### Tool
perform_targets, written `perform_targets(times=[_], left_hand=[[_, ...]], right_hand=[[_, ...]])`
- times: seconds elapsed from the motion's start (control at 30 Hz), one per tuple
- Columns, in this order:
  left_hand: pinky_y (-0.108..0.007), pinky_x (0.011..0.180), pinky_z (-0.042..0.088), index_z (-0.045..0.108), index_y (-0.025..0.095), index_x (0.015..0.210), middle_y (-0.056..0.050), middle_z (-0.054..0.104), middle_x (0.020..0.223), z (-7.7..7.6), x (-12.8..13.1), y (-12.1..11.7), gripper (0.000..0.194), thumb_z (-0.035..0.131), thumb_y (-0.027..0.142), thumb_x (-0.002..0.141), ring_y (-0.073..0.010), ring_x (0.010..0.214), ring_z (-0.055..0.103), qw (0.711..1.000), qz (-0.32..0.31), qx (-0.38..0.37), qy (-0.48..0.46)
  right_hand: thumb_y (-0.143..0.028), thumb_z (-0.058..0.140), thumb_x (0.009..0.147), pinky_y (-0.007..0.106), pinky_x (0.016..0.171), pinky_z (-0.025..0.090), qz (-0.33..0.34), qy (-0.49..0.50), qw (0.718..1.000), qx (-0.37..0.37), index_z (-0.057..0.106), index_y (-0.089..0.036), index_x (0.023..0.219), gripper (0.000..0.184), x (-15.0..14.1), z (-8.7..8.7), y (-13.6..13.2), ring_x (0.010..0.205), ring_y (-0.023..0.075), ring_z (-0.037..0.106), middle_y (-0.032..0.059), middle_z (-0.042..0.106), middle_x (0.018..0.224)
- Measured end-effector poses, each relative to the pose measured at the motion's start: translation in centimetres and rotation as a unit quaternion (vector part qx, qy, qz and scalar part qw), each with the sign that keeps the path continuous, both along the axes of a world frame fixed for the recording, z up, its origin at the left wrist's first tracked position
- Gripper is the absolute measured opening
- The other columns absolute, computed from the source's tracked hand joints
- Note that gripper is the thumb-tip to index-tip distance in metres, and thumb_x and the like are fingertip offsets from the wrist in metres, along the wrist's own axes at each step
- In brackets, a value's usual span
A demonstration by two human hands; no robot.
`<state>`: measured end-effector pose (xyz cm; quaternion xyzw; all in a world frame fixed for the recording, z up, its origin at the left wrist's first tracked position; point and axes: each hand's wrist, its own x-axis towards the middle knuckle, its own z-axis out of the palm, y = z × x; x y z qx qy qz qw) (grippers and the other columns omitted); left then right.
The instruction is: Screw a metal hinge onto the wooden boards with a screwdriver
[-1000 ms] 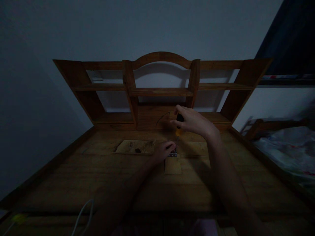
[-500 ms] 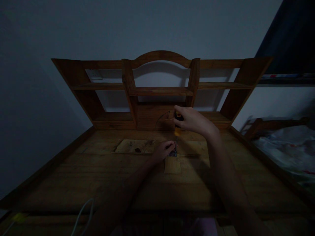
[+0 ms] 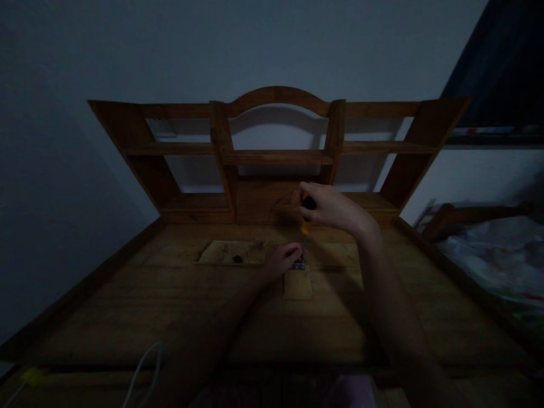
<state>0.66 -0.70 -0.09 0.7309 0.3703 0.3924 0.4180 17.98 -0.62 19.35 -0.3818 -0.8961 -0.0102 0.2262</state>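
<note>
In the head view, gripping the screwdriver (image 3: 306, 226) by its black-and-yellow handle with the right hand (image 3: 329, 207), wrapping the fingers around it from above and pointing the shaft down, nearly upright, at the right end of what looks like a small metal hinge (image 3: 298, 266). Bracing beside it with the left hand (image 3: 280, 262), curling the fingers close together; not showing clearly whether pinching or merely pressing. Sitting on the counter (image 3: 170, 289), the hinge being at the far edge of a small wooden panel (image 3: 297, 286). For doing this well, probably seating the tip squarely, lining up the shaft straight, pressing firmly while twisting, and guarding the left fingertips against a slip. Arching the right wrist high above a raised forearm; slanting the left forearm in low, near the counter.
</note>
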Motion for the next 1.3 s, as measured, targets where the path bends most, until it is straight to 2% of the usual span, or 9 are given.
perform_targets(times=[0.17, 0.3, 0.43, 0.6, 0.67, 0.8, 0.97, 1.13, 1.3], left_hand=[[-0.028, 0.075, 0.049, 0.069, 0.016, 0.089, -0.005, 0.068, 0.083, 0.0, 0.0, 0.0, 0.036, 0.052, 0.047, 0.096, -0.0171, 0.079, 0.064, 1.0, -0.003, -0.001, -0.007], [-0.028, 0.076, 0.049, 0.069, 0.017, 0.091, -0.004, 0.069, 0.085, -0.2, -0.1, 0.0, 0.036, 0.05, 0.047, 0.097, -0.017, 0.081, 0.064, 1.0, -0.005, 0.007, -0.002], [-0.027, 0.075, 0.049, 0.07, 0.016, 0.094, -0.004, 0.069, 0.085, -0.1, 0.0, 0.0, 0.036, 0.05, 0.047, 0.097, -0.0163, 0.08, 0.064, 1.0, 0.0, 0.002, -0.001], [-0.027, 0.076, 0.049, 0.069, 0.017, 0.093, -0.004, 0.07, 0.088, 0.0, -0.1, -0.1, 0.035, 0.05, 0.045, 0.098, -0.0167, 0.083, 0.064, 1.0, -0.006, 0.008, 0.006], [-0.027, 0.076, 0.048, 0.069, 0.017, 0.092, -0.004, 0.069, 0.086, 0.0, -0.1, -0.1, 0.033, 0.05, 0.043, 0.098, -0.0164, 0.082, 0.064, 1.0, -0.007, 0.018, 0.005], [-0.027, 0.076, 0.048, 0.068, 0.015, 0.092, -0.004, 0.069, 0.086, -0.3, 0.0, 0.0, 0.031, 0.05, 0.04, 0.098, -0.0157, 0.081, 0.064, 1.0, -0.012, 0.009, -0.011], [-0.026, 0.075, 0.049, 0.07, 0.015, 0.099, -0.004, 0.069, 0.087, -0.5, 0.0, 0.0, 0.031, 0.05, 0.04, 0.099, -0.0153, 0.081, 0.064, 1.0, -0.002, -0.004, -0.009], [-0.026, 0.075, 0.048, 0.07, 0.016, 0.096, -0.004, 0.068, 0.087, -0.7, -0.1, 0.2, 0.031, 0.052, 0.041, 0.098, -0.0151, 0.082, 0.063, 1.0, -0.004, 0.014, 0.001], [-0.025, 0.073, 0.047, 0.068, 0.015, 0.091, -0.002, 0.067, 0.083, -0.4, 0.0, 0.0, 0.029, 0.052, 0.039, 0.097, -0.0141, 0.078, 0.062, 1.0, -0.001, 0.013, -0.005]], right_hand=[[-0.024, 0.061, 0.08, 0.036, 0.083, 0.047, 0.007, 0.001, 0.999, -0.042, 0.056, -0.024, 0.105, 0.026, 0.4, 0.3, -0.3, 0.094, 0.0229, 0.06, 0.0063, 0.06, 0.115], [-0.038, 0.061, 0.087, 0.036, 0.083, 0.046, -0.006, 0.011, 1.0, -0.026, 0.055, -0.023, 0.106, 0.024, 0.1, 0.3, -0.5, 0.096, 0.0243, 0.061, 0.008, 0.061, 0.114], [-0.054, 0.054, 0.094, 0.036, 0.08, 0.045, -0.029, 0.024, 0.999, 0.003, 0.056, -0.022, 0.1, 0.033, -0.4, 0.1, -0.4, 0.092, 0.0258, 0.063, 0.0092, 0.066, 0.102], [-0.031, 0.052, 0.093, 0.036, 0.084, 0.044, -0.036, -0.001, 0.999, 0.03, 0.056, -0.022, 0.1, 0.012, -0.4, 0.5, -0.5, 0.097, 0.0262, 0.062, 0.0083, 0.066, 0.103], [-0.026, 0.054, 0.087, 0.038, 0.086, 0.044, -0.037, -0.001, 0.999, 0.026, 0.054, -0.022, 0.102, 0.016, -0.4, 0.7, -0.8, 0.099, 0.0272, 0.061, 0.0087, 0.063, 0.108], [-0.031, 0.055, 0.086, 0.04, 0.084, 0.046, -0.044, 0.032, 0.998, 0.021, 0.051, -0.022, 0.108, 0.024, -0.5, 0.8, -1.2, 0.096, 0.0271, 0.061, 0.0098, 0.059, 0.115], [-0.046, 0.055, 0.091, 0.04, 0.083, 0.046, -0.052, 0.016, 0.998, 0.038, 0.052, -0.021, 0.106, 0.03, -0.6, 0.0, -0.4, 0.095, 0.028, 0.061, 0.011, 0.061, 0.109], [-0.029, 0.054, 0.089, 0.039, 0.085, 0.046, -0.037, -0.017, 0.999, 0.023, 0.053, -0.021, 0.097, 0.012, -0.3, -0.1, 0.0, 0.096, 0.0266, 0.061, 0.0092, 0.062, 0.102], [-0.026, 0.058, 0.083, 0.038, 0.084, 0.048, -0.028, -0.003, 1.0, 0.003, 0.052, -0.022, 0.1, 0.018, -0.2, 0.3, -0.4, 0.098, 0.0261, 0.062, 0.0088, 0.06, 0.112]])
